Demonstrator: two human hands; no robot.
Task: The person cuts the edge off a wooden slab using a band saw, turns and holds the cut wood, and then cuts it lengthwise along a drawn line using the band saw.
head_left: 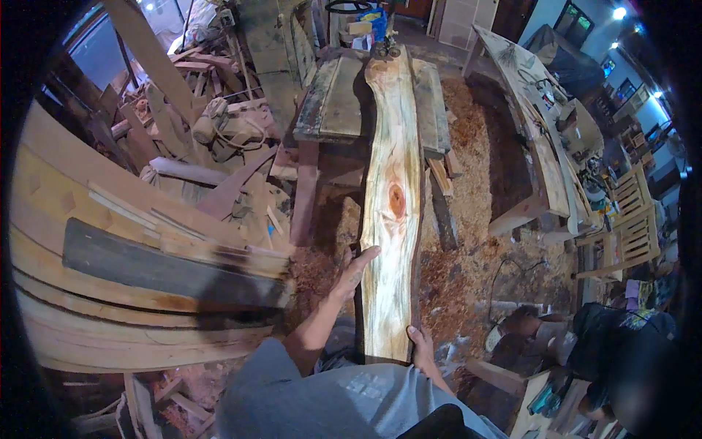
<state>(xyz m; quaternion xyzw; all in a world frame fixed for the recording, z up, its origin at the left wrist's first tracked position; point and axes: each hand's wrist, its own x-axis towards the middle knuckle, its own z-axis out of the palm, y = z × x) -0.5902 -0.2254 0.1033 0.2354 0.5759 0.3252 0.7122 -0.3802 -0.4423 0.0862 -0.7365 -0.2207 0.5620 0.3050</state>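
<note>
A long live-edge wooden plank (393,271) with a reddish knot stretches away from my body, its far end lying on a worn bandsaw table (333,99). My left hand (352,272) grips the plank's left edge partway along, thumb on the top face and fingers hidden beneath. Close to the near end, my right hand (422,349) holds the right edge, its thumb over the rim and the other fingers mostly out of sight. The near end is at my grey shirt (351,399).
Stacked boards (139,293) fill the left side, with scrap wood and a motor (210,121) behind. Sawdust (475,161) covers the floor. A long workbench (537,139) and slatted wooden chair (632,208) stand right. Another person (621,336) is low at the lower right.
</note>
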